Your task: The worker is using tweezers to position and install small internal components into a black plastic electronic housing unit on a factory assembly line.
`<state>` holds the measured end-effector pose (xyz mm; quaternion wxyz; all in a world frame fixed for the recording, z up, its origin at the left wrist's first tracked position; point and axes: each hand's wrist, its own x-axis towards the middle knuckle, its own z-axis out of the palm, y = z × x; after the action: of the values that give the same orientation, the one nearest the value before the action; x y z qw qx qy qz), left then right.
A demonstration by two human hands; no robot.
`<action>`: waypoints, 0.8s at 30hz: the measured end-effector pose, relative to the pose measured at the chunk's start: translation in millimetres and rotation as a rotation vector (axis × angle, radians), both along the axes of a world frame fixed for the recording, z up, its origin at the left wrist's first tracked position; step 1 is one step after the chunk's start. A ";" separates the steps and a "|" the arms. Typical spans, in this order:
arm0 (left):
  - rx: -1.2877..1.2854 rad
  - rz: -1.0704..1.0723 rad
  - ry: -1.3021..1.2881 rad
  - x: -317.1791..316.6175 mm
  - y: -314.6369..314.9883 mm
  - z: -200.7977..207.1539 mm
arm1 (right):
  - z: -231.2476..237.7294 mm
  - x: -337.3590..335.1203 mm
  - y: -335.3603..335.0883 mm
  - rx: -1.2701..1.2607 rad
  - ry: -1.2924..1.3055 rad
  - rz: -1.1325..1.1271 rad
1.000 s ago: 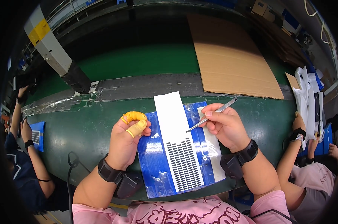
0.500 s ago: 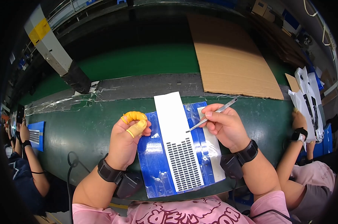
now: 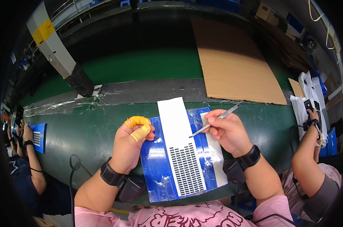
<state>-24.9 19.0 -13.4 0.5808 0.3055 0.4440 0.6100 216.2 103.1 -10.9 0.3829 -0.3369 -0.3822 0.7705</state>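
Where the green worktop point(image 3: 84, 128) lies nearest me, a blue board point(image 3: 154, 151) carries a white sheet point(image 3: 173, 117), its near half bearing rows of black rectangles point(image 3: 186, 170). Beyond these rows, my right hand point(image 3: 232, 130) grips metal tweezers point(image 3: 220, 118), tips at a single black rectangle point(image 3: 190, 137). My left hand point(image 3: 130, 140) keeps its cot-covered fingers point(image 3: 140, 133) closed together at the board's left edge. Farther out, a corrugated cardboard panel point(image 3: 235, 64) lies flat, right of a pillar point(image 3: 52, 43).

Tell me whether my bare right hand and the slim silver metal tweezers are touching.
Touching. The head view shows the right hand gripping the tweezers between thumb and fingers, their rear end sticking out above.
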 end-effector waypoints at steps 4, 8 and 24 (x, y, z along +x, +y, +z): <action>0.000 -0.002 -0.006 0.5 0.4 0.1 | 0.6 0.3 -0.2 0.012 -0.001 -0.005; -0.003 0.004 -0.006 1.2 0.6 0.3 | -0.4 1.0 0.5 0.005 0.003 -0.004; 0.489 -0.201 0.038 10.1 -29.3 75.3 | -6.0 4.2 3.4 -0.016 -0.011 -0.020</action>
<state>-14.7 -10.3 61.9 0.5391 0.4907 0.2615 0.6326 220.4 106.5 -16.9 0.3858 -0.3478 -0.3750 0.7679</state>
